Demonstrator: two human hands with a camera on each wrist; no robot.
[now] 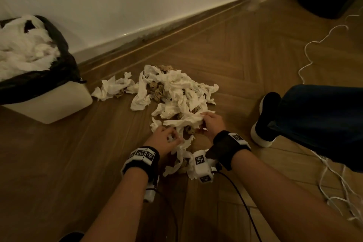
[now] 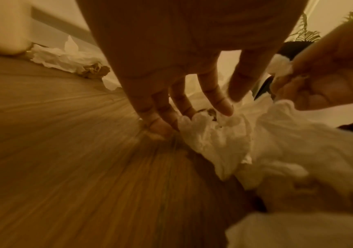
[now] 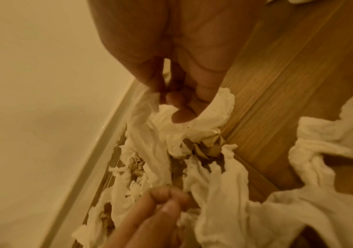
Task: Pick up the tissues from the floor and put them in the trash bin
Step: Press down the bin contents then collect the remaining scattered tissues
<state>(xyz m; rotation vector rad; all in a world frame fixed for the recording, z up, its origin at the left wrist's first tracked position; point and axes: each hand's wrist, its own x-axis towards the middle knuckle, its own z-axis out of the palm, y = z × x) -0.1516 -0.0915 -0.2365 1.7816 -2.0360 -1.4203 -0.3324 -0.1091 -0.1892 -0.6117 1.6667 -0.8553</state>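
Head view first: a loose heap of crumpled white tissues [image 1: 176, 94], with a few brownish wads mixed in, is spread on the wooden floor [image 1: 68, 153] near the wall, just to the right of the trash bin [image 1: 53, 104]. That bin is lined with a black bag and is already stuffed with white tissue.

Both hands are buried in the near edge of the heap. The left hand [image 1: 164, 140] is curled around a small wad, though in the left wrist view its fingers [image 2: 222, 104] look fairly straight and pressed down into the paper, so the grasp is partial at best. The right hand [image 1: 213, 122] is clenched on a twisted strip of tissue, seen pinched in the right wrist view.

Handling-wise, this stuff is probably feather-light, soft and totally floppy, and it tears easily. Single pinches would likely leave pieces trailing, so the pile is best scooped from both sides and squeezed into one bundle before being lifted.
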